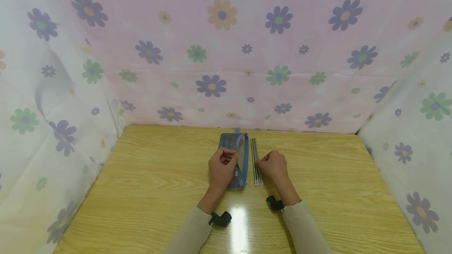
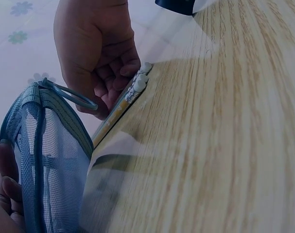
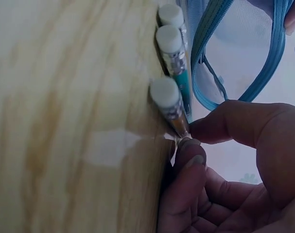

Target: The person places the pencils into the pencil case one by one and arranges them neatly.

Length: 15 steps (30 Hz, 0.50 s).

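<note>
A blue mesh pencil case (image 1: pixel 231 140) with a zipper lies on the table, its zipped side gaping toward the pencils. My left hand (image 1: pixel 222 167) pinches the edge of that opening. Beside the case, on its right, 3 pencils (image 1: pixel 253 148) lie nearly parallel, white eraser ends toward me. Thumb and fingertips of my right hand (image 1: pixel 275 166) pinch the rightmost one, a yellow-orange pencil (image 3: pixel 175 119), close below its eraser in the right wrist view. A teal pencil (image 3: pixel 182 87) lies just beyond it. Thin dark lines show through the mesh; I cannot tell what they are.
The wood-grain table (image 1: pixel 159 175) reaches back to a flowered pink curtain (image 1: pixel 176 69), with flowered white cloth at both sides. Dark wrist cameras sit on the left wrist (image 1: pixel 221 219) and the right wrist (image 1: pixel 274 203). A bright reflection lies between the forearms.
</note>
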### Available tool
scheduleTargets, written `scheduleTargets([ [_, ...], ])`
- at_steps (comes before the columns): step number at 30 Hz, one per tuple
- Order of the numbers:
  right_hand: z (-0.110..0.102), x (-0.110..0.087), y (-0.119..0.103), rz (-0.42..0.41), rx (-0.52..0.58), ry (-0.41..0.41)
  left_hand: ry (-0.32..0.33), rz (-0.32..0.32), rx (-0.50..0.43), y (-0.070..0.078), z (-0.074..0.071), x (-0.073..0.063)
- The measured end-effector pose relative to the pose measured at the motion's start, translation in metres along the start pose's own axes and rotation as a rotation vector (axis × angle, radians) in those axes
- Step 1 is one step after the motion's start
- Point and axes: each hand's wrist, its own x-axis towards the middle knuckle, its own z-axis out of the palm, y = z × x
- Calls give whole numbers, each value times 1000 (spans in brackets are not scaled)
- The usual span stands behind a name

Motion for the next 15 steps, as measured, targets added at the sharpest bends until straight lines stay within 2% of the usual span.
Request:
scheduleTargets([
  [15,-6,0,1,33,-32,-25,9,-9,-8,2,1,0],
])
